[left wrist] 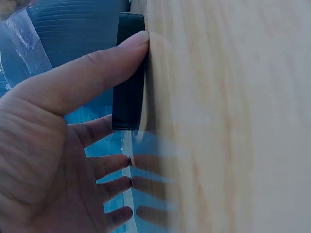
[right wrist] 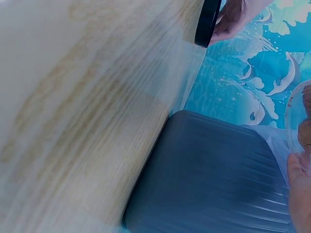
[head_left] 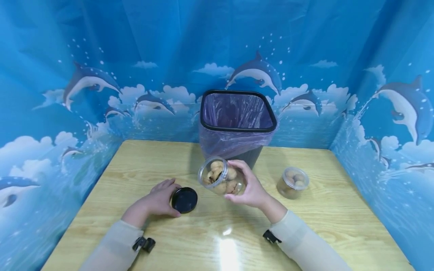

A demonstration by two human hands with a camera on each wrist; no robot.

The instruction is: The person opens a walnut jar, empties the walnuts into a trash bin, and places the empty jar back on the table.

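Note:
My left hand (head_left: 159, 200) pinches a round black lid (head_left: 184, 200) by its edge, low at the tabletop on the left. In the left wrist view the thumb (left wrist: 112, 63) lies along the lid (left wrist: 129, 77), while the other fingers reach toward the wood. Gripped from its right side by my right hand (head_left: 249, 184), an uncovered clear plastic jar (head_left: 241, 181) tilts with its mouth to the left. Tan, rounded, nut-like pieces (head_left: 217, 175) fill much of it, with something dark among them. Only part of this jar (right wrist: 293, 111) shows at the right wrist view's edge.
Behind the jar stands a dark bin (head_left: 249, 154) with a black rim and purple liner (head_left: 234, 141). A second clear tub (head_left: 288, 190) of round brown pieces sits to the right on the wooden table (head_left: 315, 226). Dolphin-printed blue sheeting (head_left: 162, 45) surrounds the table's back and sides.

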